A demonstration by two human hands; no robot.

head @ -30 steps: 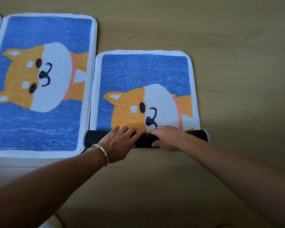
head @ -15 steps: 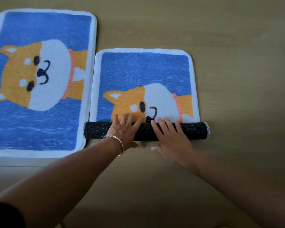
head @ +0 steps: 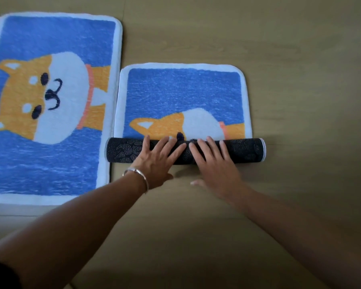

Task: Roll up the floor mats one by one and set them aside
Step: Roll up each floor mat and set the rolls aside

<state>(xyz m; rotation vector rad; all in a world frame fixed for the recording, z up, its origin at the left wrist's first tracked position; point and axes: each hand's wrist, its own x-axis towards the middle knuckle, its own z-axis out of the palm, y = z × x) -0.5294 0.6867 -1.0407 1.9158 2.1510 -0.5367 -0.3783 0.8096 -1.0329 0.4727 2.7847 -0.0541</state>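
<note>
Left hand (head: 156,159) and right hand (head: 215,163): flat, fingers straight, pressing side by side on the middle of the dark-backed roll (head: 244,150), clasping nothing. Small mat (head: 183,92): near part rolled, far part flat on the wooden floor (head: 300,80); likely light and floppy (ends may telescope), better pushed with palms wider apart. Larger mat (head: 50,101): flat, its edge apparently touching the roll's left end, may snag.

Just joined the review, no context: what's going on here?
A person is rolling up the right-hand floor mat on a wooden floor. The left hand and right hand press flat-fingered, side by side, on the dark roll. Much of the mat lies flat beyond it. A second mat lies flat to the left, not yet rolled.
</note>
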